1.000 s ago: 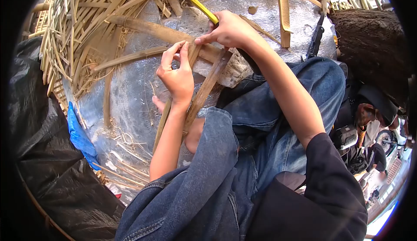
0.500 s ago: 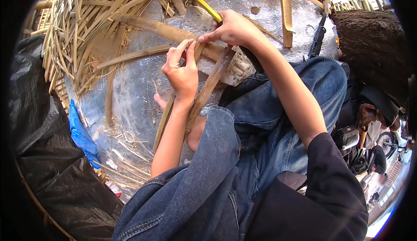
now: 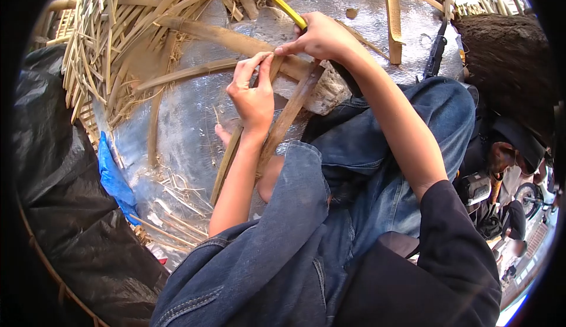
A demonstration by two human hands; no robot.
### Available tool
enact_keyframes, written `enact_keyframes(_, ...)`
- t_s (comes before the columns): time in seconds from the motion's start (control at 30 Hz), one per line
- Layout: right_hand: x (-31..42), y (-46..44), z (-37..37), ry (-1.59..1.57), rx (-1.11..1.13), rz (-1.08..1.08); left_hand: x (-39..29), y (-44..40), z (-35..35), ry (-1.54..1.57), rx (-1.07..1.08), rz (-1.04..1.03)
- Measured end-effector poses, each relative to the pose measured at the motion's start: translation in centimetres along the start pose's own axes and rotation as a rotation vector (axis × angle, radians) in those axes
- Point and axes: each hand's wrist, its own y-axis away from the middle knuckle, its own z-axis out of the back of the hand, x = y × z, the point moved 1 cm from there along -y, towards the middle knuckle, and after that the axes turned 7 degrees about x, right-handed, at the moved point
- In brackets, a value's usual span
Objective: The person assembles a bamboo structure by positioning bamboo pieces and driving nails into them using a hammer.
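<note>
My right hand (image 3: 321, 37) is closed round a yellow-handled hammer (image 3: 288, 10), whose head points to the upper left. Its thumb and finger reach down to the top of a bamboo strip (image 3: 227, 165). My left hand (image 3: 252, 94) pinches at the same spot, near the strip's upper end; whether something small is between the fingertips is hidden. A thick bamboo piece (image 3: 230, 39) passes behind both fingertips. Another flat strip (image 3: 290, 112) slants down between my forearms. A rough stone (image 3: 328, 91) lies under the joined pieces.
Split bamboo (image 3: 106, 26) is heaped at the upper left. A silvery sheet (image 3: 183, 124) covers the ground. A black tarp (image 3: 65, 197) and blue plastic (image 3: 115, 177) lie left. A log (image 3: 501, 56) and a dark long object (image 3: 435, 56) are at the right. My bent legs fill the front.
The whole view has shifted slightly, so the scene sits a little further right. Both hands have stayed at the strip's upper end, and the hammer is still in my right hand.
</note>
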Motion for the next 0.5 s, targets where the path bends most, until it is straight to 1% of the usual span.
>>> enact_keyframes(0.07, 0.04, -0.02, -0.18, -0.001, -0.005, 0.025, 0.09, 0.03, -0.03, -0.023, -0.007, -0.011)
enact_keyframes(0.13, -0.05, 0.13, -0.15, 0.006, -0.024, 0.062, 0.12, 0.05, -0.19, -0.011, -0.026, 0.056)
enact_keyframes(0.5, -0.05, 0.17, -0.09, 0.007, -0.024, 0.040, 0.32, -0.07, -0.12, 0.030, -0.011, 0.071)
